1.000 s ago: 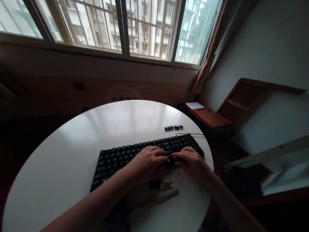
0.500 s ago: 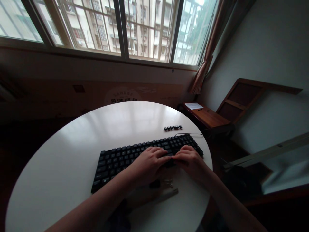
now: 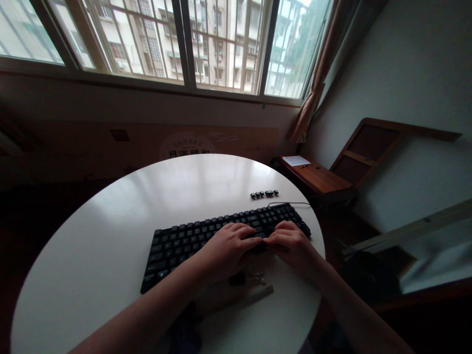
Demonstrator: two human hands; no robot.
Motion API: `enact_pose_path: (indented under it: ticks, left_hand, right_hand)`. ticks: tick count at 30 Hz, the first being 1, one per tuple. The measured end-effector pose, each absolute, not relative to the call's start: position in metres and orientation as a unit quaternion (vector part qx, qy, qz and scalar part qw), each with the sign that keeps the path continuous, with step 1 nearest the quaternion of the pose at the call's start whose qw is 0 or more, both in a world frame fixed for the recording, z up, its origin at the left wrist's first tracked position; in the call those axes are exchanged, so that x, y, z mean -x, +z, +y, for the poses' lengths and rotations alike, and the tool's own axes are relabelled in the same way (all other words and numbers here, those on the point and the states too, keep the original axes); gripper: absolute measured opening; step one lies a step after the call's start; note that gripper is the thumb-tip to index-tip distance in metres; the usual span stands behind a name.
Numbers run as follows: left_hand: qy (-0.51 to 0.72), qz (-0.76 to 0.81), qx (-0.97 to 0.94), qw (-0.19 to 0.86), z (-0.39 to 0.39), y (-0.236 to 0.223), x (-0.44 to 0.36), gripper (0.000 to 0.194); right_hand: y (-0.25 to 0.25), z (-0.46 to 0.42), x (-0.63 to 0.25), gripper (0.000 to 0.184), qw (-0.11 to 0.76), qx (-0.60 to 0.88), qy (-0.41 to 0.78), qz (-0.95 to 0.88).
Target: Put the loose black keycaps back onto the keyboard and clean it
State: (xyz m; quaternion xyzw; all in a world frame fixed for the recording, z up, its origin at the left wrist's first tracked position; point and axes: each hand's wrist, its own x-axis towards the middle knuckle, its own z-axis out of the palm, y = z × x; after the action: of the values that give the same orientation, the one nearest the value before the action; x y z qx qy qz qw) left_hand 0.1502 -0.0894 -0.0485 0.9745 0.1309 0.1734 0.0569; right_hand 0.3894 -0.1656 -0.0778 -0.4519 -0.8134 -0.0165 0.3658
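A black keyboard (image 3: pixel 177 245) lies at a slant on the white round table. My left hand (image 3: pixel 230 243) rests over its right-centre part, fingers stretched out over the keys. Close beside it, my right hand (image 3: pixel 293 245) is at the near right part of the keyboard, fingers bent together and almost meeting the left fingertips. Whatever sits between the right fingers is hidden. Several loose black keycaps (image 3: pixel 269 193) stand in a row beyond the keyboard. Nearer me, partly behind my left arm, are a small black piece (image 3: pixel 237 279), a thin wire-like metal item (image 3: pixel 260 278) and a long, narrow, dull-coloured item (image 3: pixel 258 296).
The white table (image 3: pixel 84 246) curves away at its edge on both sides. A cable (image 3: pixel 291 203) runs from the keyboard off the right edge. Beyond stands a wooden chair (image 3: pixel 320 178) with a sheet of paper (image 3: pixel 296 161) on it. A barred window (image 3: pixel 224 49) is behind.
Both hands stay in nearly the same place on the keyboard. The view has shifted very slightly; nothing else has visibly moved.
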Motion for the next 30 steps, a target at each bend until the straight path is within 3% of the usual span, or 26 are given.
enact_pose_path:
  ticks: [12, 21, 30]
  left_hand:
    - [0.168, 0.136, -0.975, 0.053, -0.0905, -0.0473, -0.1503, 0.046]
    - [0.214, 0.160, -0.957, 0.110, -0.0875, -0.0459, -0.1515, 0.033]
    - [0.227, 0.177, -0.951, 0.110, -0.0858, -0.0525, -0.1527, 0.030]
  right_hand:
    - [-0.0753, -0.1655, -0.3894, 0.005, 0.360, 0.463, 0.009, -0.810]
    - [-0.0804, -0.1634, -0.3941, 0.011, 0.451, 0.464, 0.038, -0.761]
    - [-0.0805, -0.1644, -0.3903, 0.009, 0.400, 0.477, 0.011, -0.783]
